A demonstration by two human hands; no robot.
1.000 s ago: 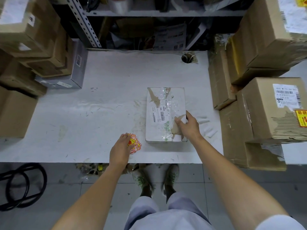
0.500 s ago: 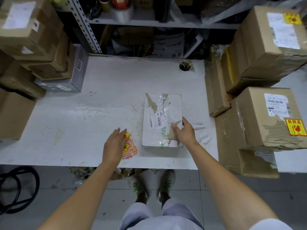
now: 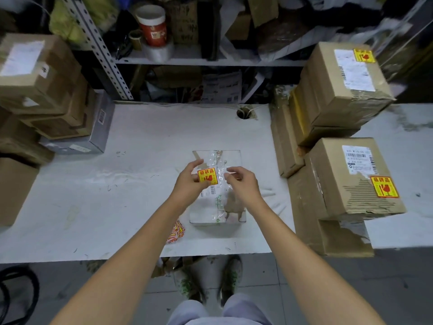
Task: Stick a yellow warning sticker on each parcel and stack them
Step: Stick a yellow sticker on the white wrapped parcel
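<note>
We start with the white table (image 3: 112, 188), which fills the middle of the view below a cluttered metal shelf (image 3: 199, 61). On its right side stands a stack of brown cardboard boxes: the top box (image 3: 337, 95) and the lower front box (image 3: 344, 184) each carry a white shipping label and a yellow warning mark. On the left is a second pile of brown boxes (image 3: 39, 90), and we see no yellow on those.

Near the front edge, about midway between the two piles, a flat white parcel (image 3: 219, 205) lies on the table, wrapped in clear tape with torn brown patches.

Both bare arms reach in over this parcel. The left grip (image 3: 187, 185) pinches a yellow warning sticker (image 3: 207, 176) between thumb and fingers, holding it above the parcel's far half (printed face up, red characters and a broken-glass symbol). The right grip (image 3: 243, 186) hovers just beside the sticker with its fingers curled and thumb close to the forefinger; we cannot tell whether it has hold of anything.

A small heap of spare stickers (image 3: 176, 232) lies on the table just left of the parcel's near corner, partly hidden by the left forearm.
</note>
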